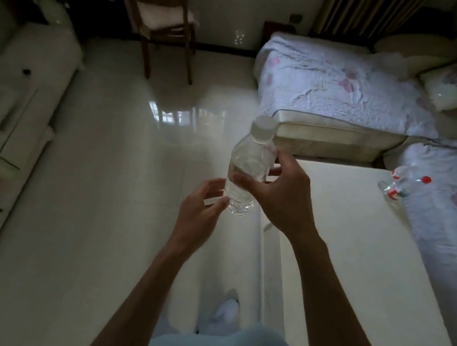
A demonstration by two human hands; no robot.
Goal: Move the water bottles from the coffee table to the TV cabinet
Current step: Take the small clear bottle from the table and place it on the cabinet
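Glossy floor tiles [103,188] shine beneath the clear, white-capped water bottle [245,171], which I hold nearly upright in the air, just left of the coffee table surface [354,240]. My right hand [283,197] grips its middle between thumb and fingers. My left hand [201,206] is spread open just beside its base. A red-capped bottle [399,186] lies at the surface's far right edge.
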